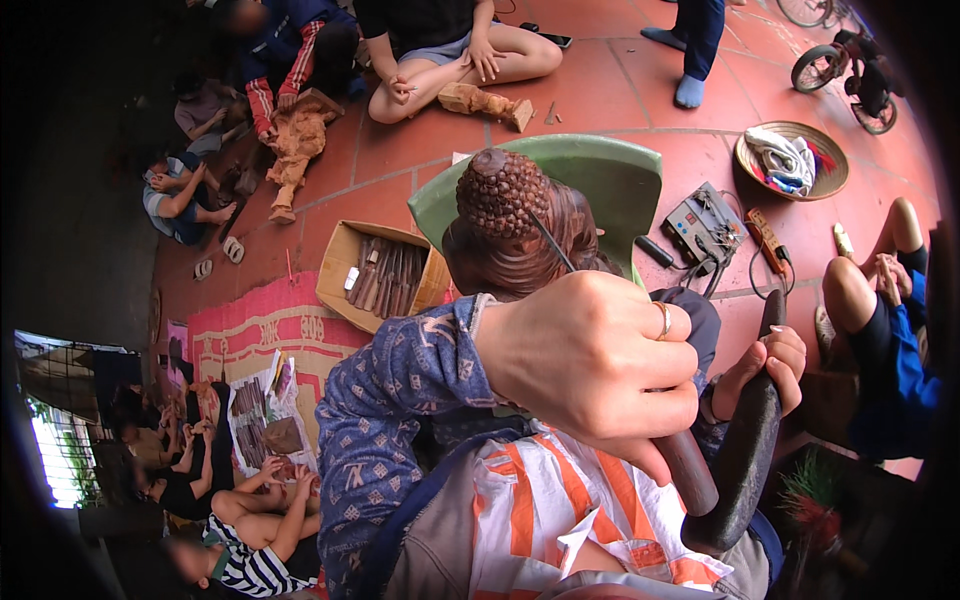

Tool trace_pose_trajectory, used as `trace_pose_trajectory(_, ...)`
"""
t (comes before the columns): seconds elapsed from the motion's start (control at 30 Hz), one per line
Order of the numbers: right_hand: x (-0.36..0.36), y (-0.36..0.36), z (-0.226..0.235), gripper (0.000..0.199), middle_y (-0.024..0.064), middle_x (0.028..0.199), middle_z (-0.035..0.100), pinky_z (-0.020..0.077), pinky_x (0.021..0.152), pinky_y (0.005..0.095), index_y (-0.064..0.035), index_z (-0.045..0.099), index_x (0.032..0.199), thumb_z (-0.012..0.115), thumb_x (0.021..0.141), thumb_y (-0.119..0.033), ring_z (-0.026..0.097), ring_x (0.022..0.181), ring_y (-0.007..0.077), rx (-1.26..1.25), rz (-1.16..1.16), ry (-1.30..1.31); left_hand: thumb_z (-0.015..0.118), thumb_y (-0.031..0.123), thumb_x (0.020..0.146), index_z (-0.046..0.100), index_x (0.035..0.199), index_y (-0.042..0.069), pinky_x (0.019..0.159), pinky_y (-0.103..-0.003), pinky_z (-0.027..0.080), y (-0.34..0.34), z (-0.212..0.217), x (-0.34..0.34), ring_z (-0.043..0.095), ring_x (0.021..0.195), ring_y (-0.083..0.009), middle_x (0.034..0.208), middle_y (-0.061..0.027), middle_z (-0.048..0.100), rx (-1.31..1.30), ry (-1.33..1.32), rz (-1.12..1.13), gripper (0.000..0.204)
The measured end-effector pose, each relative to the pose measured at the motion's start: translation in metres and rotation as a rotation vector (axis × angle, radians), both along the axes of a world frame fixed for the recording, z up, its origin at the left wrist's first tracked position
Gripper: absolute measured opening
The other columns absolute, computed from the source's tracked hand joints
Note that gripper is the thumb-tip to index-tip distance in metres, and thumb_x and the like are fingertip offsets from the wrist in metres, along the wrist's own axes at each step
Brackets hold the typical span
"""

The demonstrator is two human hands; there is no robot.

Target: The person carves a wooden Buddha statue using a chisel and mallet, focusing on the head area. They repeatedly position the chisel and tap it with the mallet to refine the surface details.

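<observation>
A dark brown carved wooden head with a knobbly curled top stands close in front of me, against a green plastic chair. My left hand, with a ring on one finger, is closed around a chisel's brown wooden handle. The chisel's thin metal blade slants up onto the side of the head. My right hand grips a dark, heavy wooden mallet, held upright just right of the chisel handle. An orange-and-white cloth lies over my lap.
A cardboard box of chisels sits left of the chair on the red tile floor. A grey power unit with cables and a basket of cloth are on the right. Several people sit around, some with pale wooden figures.
</observation>
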State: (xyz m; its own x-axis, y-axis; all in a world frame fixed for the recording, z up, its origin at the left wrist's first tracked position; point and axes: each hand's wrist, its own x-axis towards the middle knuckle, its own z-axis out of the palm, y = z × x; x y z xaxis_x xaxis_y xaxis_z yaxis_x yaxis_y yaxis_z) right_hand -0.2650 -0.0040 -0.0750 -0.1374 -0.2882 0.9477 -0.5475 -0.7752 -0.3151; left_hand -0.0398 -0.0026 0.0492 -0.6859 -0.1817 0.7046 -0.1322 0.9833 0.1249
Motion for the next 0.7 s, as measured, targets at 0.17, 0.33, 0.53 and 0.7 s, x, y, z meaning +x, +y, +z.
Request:
trace_pose_trajectory(0.17,0.003,-0.001,-0.001,0.027,0.0081,0.073,0.048,0.0467,0.065,0.0399,-0.0078,0.039,0.098,0.064,0.09,-0.011,0.047,0.065,0.0195,-0.025,0.066,-0.023,0.069,0.046,0.068,0.056,0.071,0.008,0.039,-0.024,0.026,0.002,0.002,0.003,0.041,0.048,-0.0112,0.061,0.0017,0.039,0.029,-0.031,-0.007,0.041)
trace_pose_trajectory(0.33,0.0,-0.004,-0.004,0.028,0.0078,0.073,0.048,0.0469,0.065,0.0404,-0.0082,0.038,0.096,0.066,0.09,-0.013,0.046,0.064,0.0195,-0.036,0.089,-0.059,0.069,0.043,0.067,0.06,0.074,0.007,0.039,-0.023,0.025,0.02,0.009,0.001,0.039,0.047,-0.009,0.059,0.0028,0.037,-0.172,-0.137,0.171,0.038)
trace_pose_trajectory(0.53,0.006,-0.006,-0.015,0.027,0.0082,0.074,0.049,0.0459,0.067,0.0414,-0.0076,0.039,0.096,0.065,0.089,-0.009,0.046,0.064,0.0196,0.065,0.256,-0.154,0.069,0.037,0.066,0.059,0.077,0.013,0.039,-0.021,0.026,0.028,0.009,-0.013,0.041,0.049,-0.0071,0.061,0.0041,0.037,0.004,-0.089,0.283,0.028)
trace_pose_trajectory(0.7,0.006,-0.005,-0.031,0.023,0.0101,0.078,0.05,0.0433,0.071,0.0394,-0.0059,0.04,0.097,0.059,0.087,0.004,0.047,0.07,0.0207,0.204,0.37,-0.229,0.067,0.037,0.067,0.057,0.077,0.012,0.04,-0.022,0.031,0.012,0.002,-0.028,0.045,0.051,-0.0088,0.065,0.0028,0.042,-0.027,-0.034,0.294,0.029)
